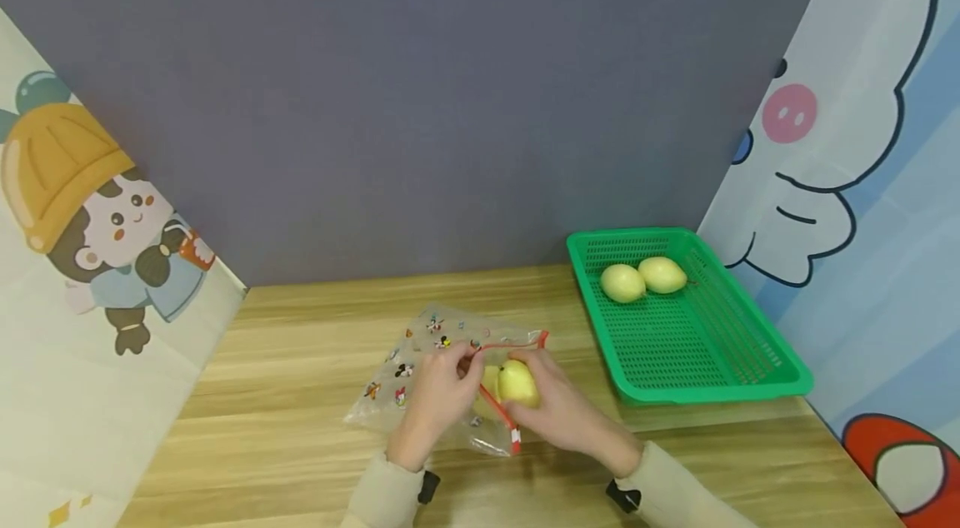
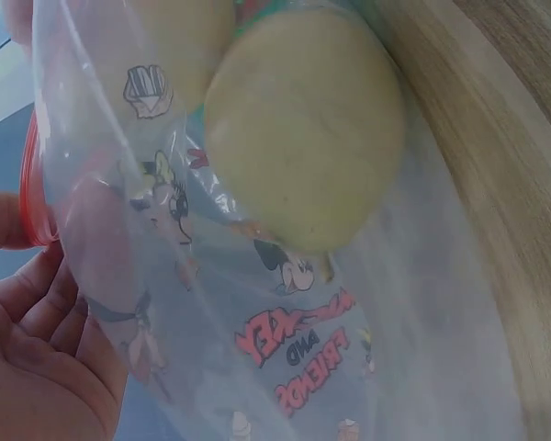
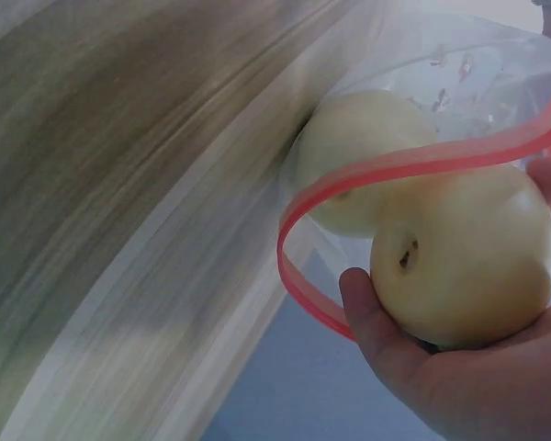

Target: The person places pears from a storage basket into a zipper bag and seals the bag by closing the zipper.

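Note:
A clear plastic zip bag (image 1: 420,345) printed with cartoon figures lies on the table, its red-edged mouth facing right. My left hand (image 1: 438,391) pinches the red zip edge (image 2: 39,188) between thumb and fingers, keeping the mouth apart. In my right hand (image 1: 562,407) is a yellow pear (image 1: 517,385), gripped between thumb and fingers at the bag's mouth. Another pear (image 3: 335,175) is inside the bag, just past the red rim. Through the plastic, the left wrist view shows that pear (image 2: 303,129) close up, low in the bag near the wood.
A green plastic basket (image 1: 705,345) stands to the right on the wooden table (image 1: 247,428), with two pears (image 1: 622,284) near its back. Behind the table rises a grey panel (image 1: 450,95). Cartoon-printed walls flank both sides.

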Motion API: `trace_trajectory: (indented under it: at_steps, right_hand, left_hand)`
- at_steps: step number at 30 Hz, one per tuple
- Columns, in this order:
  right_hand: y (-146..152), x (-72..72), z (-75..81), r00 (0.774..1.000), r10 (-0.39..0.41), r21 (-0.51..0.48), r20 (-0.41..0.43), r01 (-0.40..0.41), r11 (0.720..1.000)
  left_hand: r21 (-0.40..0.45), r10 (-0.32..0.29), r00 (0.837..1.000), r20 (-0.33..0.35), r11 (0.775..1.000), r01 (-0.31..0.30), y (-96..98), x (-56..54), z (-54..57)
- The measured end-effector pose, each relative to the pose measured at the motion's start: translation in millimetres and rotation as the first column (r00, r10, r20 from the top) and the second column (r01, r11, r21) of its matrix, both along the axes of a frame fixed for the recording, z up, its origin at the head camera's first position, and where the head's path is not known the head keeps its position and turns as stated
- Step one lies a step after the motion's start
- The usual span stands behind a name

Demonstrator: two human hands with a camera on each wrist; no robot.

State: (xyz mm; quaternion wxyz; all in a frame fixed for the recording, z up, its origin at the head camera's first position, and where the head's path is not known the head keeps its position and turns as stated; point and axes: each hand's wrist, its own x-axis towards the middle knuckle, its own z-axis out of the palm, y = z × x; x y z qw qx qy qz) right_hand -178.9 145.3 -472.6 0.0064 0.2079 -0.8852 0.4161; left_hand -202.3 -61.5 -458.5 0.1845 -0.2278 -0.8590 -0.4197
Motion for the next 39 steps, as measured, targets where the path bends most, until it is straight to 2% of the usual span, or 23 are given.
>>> trace_trajectory:
  at_steps: [7, 11, 15, 19, 22, 27, 30, 39]
  right_hand:
    - [-2.0, -3.1, -2.8, 1.000, 0.018, 0.044, -0.005, -0.017, 0.999]
    - [-4.3, -6.3, -3.7, 0.999, 0.030, 0.134, -0.035, -0.025, 0.991]
    - [-6.7, -9.9, -5.2, 0.995, 0.054, 0.259, -0.088, -0.030, 0.965]
    - [-8.1, -13.2, -7.3, 0.987, 0.090, 0.387, -0.133, -0.031, 0.921]
    - [-8.6, -14.9, -9.1, 0.983, 0.112, 0.443, -0.143, -0.038, 0.896]
    - [-8.2, -15.9, -13.7, 0.981, 0.127, 0.478, -0.149, -0.041, 0.878]
    - [-7.4, -14.9, -14.8, 0.983, 0.123, 0.475, -0.140, -0.042, 0.879]
    - [3.1, -4.8, -8.8, 0.988, 0.109, 0.344, -0.105, -0.067, 0.937]
  left_hand:
    - [0.022, -0.016, 1.000, 0.016, 1.000, 0.016, 1.2, 1.3, 1.5]
    - [0.024, -0.011, 0.999, 0.033, 1.000, 0.010, 1.3, 2.1, 1.6]
    - [0.020, 0.000, 0.999, 0.046, 1.000, 0.000, 1.5, 2.6, -0.9]
    - [0.010, 0.003, 0.998, 0.059, 1.000, -0.004, 2.1, 3.2, -3.4]
    - [0.013, 0.000, 0.997, 0.074, 1.000, -0.001, 2.4, 3.4, -4.4]
    - [0.019, -0.006, 0.996, 0.088, 1.000, 0.005, 2.1, 3.4, -5.3]
    - [0.020, -0.004, 0.996, 0.092, 1.000, 0.002, 1.8, 2.9, -5.9]
    - [0.017, -0.007, 0.996, 0.089, 1.000, 0.006, 0.4, 2.8, -5.4]
